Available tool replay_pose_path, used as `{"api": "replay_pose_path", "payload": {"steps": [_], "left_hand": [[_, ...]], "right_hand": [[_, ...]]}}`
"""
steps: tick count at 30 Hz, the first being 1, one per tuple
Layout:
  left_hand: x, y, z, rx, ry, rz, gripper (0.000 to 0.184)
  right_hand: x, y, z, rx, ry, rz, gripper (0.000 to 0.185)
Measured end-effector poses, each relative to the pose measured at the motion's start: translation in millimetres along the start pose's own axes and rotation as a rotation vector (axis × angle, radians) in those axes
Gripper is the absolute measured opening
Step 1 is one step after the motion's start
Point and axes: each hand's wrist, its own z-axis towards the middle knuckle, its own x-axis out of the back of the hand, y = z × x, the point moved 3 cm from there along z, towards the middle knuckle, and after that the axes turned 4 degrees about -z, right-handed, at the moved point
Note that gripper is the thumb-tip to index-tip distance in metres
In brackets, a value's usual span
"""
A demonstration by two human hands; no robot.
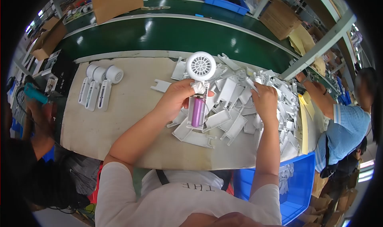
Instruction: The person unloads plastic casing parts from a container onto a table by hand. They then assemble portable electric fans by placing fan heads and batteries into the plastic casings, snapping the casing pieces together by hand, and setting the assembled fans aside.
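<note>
My left hand (pixel 173 98) is closed around the neck of a white handheld fan (pixel 201 66), held upright over the bench with its round grille facing up. The fan's handle is uncovered and shows a purple cylindrical battery (pixel 197 112). To the right, my right hand (pixel 265 101) reaches into a heap of white plastic handle covers (pixel 226 92). Its fingers pinch one white handle cover (pixel 250 83) at the heap's upper side; the fingertips are partly hidden. Three white fans (pixel 104 92) with handles lie side by side on the left of the bench.
Behind the brown-covered bench (pixel 131 141) runs a green conveyor (pixel 175 34). A blue bin (pixel 297 187) stands below the right edge. One co-worker (pixel 347 123) stands at right, and another person's arm (pixel 40 127) is at left beside a teal tool (pixel 36 93).
</note>
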Motion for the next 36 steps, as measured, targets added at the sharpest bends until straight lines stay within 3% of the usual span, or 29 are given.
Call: {"api": "replay_pose_path", "payload": {"steps": [2, 4, 5, 7, 8, 9, 11, 14, 16, 17, 19, 27, 30, 32, 36], "left_hand": [[-1, 3, 0, 0.003, 0.031, -0.004, 0.033], [2, 4, 2, -0.032, 0.003, -0.021, 0.033], [2, 4, 3, -0.039, 0.006, -0.010, 0.033], [3, 3, 4, -0.088, 0.056, -0.134, 0.033], [5, 1, 4, -0.125, 0.027, -0.160, 0.040], [6, -1, 4, -0.122, 0.025, -0.151, 0.040], [6, 0, 5, -0.203, 0.084, -0.229, 0.040], [4, 0, 3, -0.261, 0.125, -0.299, 0.038], [3, 1, 2, -0.293, 0.172, -0.396, 0.032], [3, 0, 1, -0.295, 0.170, -0.385, 0.032], [3, -1, -2, -0.316, 0.179, -0.373, 0.030], [2, -15, -3, -0.393, 0.142, -0.418, 0.029], [-1, -23, -4, -0.357, 0.223, -0.397, 0.030], [-5, -22, -7, -0.492, 0.304, -0.191, 0.032], [-14, -3, -13, -0.499, 0.381, -0.030, 0.034]], "right_hand": [[-1, -2, -1, 0.018, -0.001, 0.020, 0.042], [12, -13, -2, 0.017, 0.239, -0.043, 0.045], [15, -19, -3, 0.020, 0.250, -0.035, 0.045], [38, -38, -6, -0.307, 0.236, 0.758, 0.048], [42, -43, -7, -0.341, 0.126, 0.973, 0.053], [40, -49, -7, -0.345, 0.131, 0.980, 0.053], [32, -72, -3, -0.275, 0.123, 1.455, 0.055], [30, -114, -14, -0.060, 0.038, 1.204, 0.058], [41, -144, -18, 0.214, 0.107, 0.464, 0.061], [39, -148, -14, 0.214, 0.116, 0.471, 0.061], [42, -156, -9, 0.358, 0.453, 0.374, 0.062], [38, -151, -7, 0.388, 0.345, 0.503, 0.065], [35, -149, -9, 0.376, 0.336, 0.537, 0.065], [34, -150, -10, 0.388, 0.360, 0.534, 0.065], [48, -151, -13, 0.384, 0.468, 0.313, 0.063]]}}
